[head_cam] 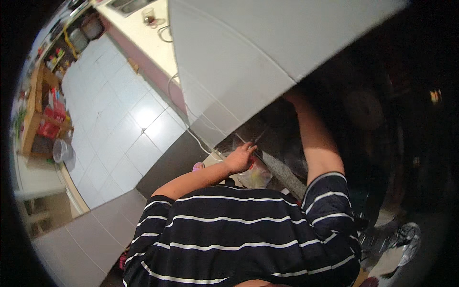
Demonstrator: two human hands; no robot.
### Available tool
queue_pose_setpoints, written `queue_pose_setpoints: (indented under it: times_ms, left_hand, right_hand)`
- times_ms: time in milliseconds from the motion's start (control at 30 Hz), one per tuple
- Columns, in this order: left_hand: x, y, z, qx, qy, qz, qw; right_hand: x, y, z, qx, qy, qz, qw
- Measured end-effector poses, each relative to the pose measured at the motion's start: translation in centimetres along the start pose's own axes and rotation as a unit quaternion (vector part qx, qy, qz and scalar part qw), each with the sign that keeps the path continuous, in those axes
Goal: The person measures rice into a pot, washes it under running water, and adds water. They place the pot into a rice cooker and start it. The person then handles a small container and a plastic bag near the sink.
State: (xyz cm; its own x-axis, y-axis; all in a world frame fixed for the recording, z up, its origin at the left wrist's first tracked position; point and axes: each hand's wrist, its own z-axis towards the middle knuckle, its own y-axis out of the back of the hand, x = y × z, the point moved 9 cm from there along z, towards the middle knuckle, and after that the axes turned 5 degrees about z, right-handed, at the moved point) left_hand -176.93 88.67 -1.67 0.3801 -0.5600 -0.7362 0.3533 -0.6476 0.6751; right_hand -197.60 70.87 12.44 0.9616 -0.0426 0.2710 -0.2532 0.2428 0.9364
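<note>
My left hand [241, 158] reaches in front of my chest, beside the lower corner of a light tiled wall [229, 82]. Just below it lies a clear plastic bag [261, 176] with something red and yellow in it; whether my fingers hold the bag, I cannot tell. My right hand [292, 95] is stretched forward into dark shadow at the wall's edge. Its fingers are lost in the dark, so what it touches is hidden. A speckled grey stone strip [283, 173] runs between my two forearms.
A white cable [201, 140] runs along the wall's foot near a pink slipper [198, 166]. On the left are a tiled floor [118, 107], a wooden shelf [37, 107] and a clear plastic bucket [62, 150]. A pale counter [136, 36] carries a glass [148, 16].
</note>
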Motion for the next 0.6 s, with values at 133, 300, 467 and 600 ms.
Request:
queue_pose_setpoints:
  times_ms: [133, 300, 467, 600]
  left_hand:
    - [2.1, -0.4, 0.2, -0.013, 0.031, 0.003, 0.999]
    - [2.1, -1.0, 1.2, -0.007, 0.034, 0.03, 0.999]
    - [0.4, -0.8, 1.8, 0.012, 0.025, 0.038, 0.999]
    - [0.7, -0.2, 1.4, 0.034, 0.035, 0.039, 0.998]
  right_hand:
    - [-5.4, 1.7, 0.4, 0.164, -0.024, -0.217, 0.962]
    - [-9.6, 20.4, -3.0, -0.012, -0.069, -0.371, 0.926]
    - [-9.0, 26.7, -6.6, -0.023, -0.062, -0.394, 0.917]
    - [-7.0, 27.1, -7.6, -0.025, -0.062, -0.369, 0.927]
